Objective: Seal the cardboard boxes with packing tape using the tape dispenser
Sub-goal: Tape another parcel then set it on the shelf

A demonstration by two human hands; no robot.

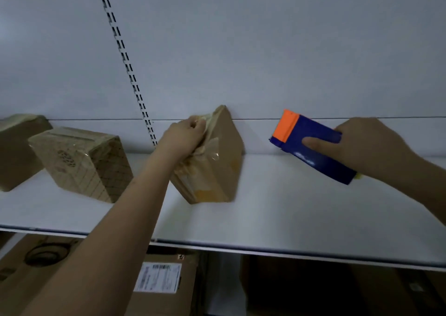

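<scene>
White shelf (289, 209): broad flat surface with a white back panel (265, 50) behind it and a slotted upright (125, 59) running down the panel.

Lower level: several cardboard cartons in shadow, one bearing a white shipping label (158, 277).

Taped box (82, 163): left of centre on the shelf, tilted, wrapped in clear tape; a further box (17, 149) stands just beside it at the left edge.

Cardboard box (214, 161): centre of the shelf, tipped up on an edge, its top corner against the back panel, clear tape crumpled across its left face.

Tape dispenser (313, 146): blue body with orange end, held above the shelf, right of the cardboard box and apart from it.

Right hand (371, 146): wrapped round the dispenser, thumb laid across its blue side.

Left hand (185, 137): fingers curled, gripping the cardboard box at its taped upper edge.
</scene>
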